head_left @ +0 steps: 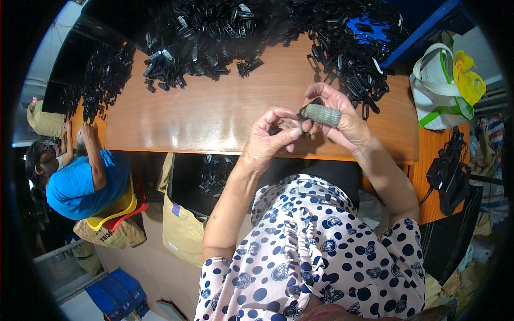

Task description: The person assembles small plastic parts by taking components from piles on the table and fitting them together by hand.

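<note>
My left hand [274, 132] and my right hand [342, 117] meet above the near edge of the wooden table. Between their fingertips is a small black plastic part [302, 114], perhaps a buckle piece; fingers cover most of it. A grey-green knitted finger cover [323, 115] sits on my right thumb. The fingers of my left hand are curled, and something dark shows among them. Beyond my hands lies a big heap of black plastic pieces [209, 48], with a second heap [358, 69] at the far right reaching close to my right fingers.
At the right stands a white and green bag [436, 91] beside a black cabled device [447, 171]. An open sack [184, 230] holding black parts is below the table, left of me. A co-worker in a blue shirt [88, 184] sits at the left by another heap [107, 75].
</note>
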A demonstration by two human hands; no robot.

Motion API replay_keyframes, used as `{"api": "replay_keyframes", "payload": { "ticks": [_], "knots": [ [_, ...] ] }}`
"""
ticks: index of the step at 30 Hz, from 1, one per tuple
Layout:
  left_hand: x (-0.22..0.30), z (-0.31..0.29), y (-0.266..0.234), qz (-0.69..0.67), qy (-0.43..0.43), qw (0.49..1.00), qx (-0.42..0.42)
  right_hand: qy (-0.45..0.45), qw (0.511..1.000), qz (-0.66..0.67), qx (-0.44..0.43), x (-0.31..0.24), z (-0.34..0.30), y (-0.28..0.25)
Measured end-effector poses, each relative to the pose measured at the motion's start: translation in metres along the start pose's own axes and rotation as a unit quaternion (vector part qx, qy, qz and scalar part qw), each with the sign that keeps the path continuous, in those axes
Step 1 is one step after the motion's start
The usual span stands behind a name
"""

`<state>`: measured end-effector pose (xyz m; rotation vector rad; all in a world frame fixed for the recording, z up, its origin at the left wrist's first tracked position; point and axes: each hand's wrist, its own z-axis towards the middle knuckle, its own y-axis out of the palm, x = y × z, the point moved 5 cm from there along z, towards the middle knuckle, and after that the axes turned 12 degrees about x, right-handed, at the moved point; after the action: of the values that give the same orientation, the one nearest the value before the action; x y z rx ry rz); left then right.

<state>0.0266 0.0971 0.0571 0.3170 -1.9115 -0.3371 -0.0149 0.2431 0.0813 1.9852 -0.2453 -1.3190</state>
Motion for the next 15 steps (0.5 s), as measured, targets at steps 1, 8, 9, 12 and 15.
{"api": "replay_keyframes", "payload": {
  "ticks": [1,8,9,12,15],
  "knots": [
    [-0.004,0.001,0.005,0.001,0.001,1.000,-0.001,0.007,1.000,0.009,0.008,0.006,0.001,-0.004],
    [-0.053,0.039,-0.025,0.255,0.126,0.951,0.126,-0.045,0.987,0.044,0.147,0.064,0.041,-0.097],
    [-0.051,0.032,-0.030,0.290,0.200,0.926,0.137,-0.055,0.990,0.036,0.121,0.063,0.039,-0.094],
    [-0.015,0.003,-0.009,0.415,0.428,0.798,0.090,-0.061,0.991,0.029,0.115,0.057,0.038,-0.098],
    [-0.038,-0.038,0.030,0.563,0.396,0.702,-0.182,-0.037,0.993,0.045,0.106,0.056,0.042,-0.103]
  ]
}}
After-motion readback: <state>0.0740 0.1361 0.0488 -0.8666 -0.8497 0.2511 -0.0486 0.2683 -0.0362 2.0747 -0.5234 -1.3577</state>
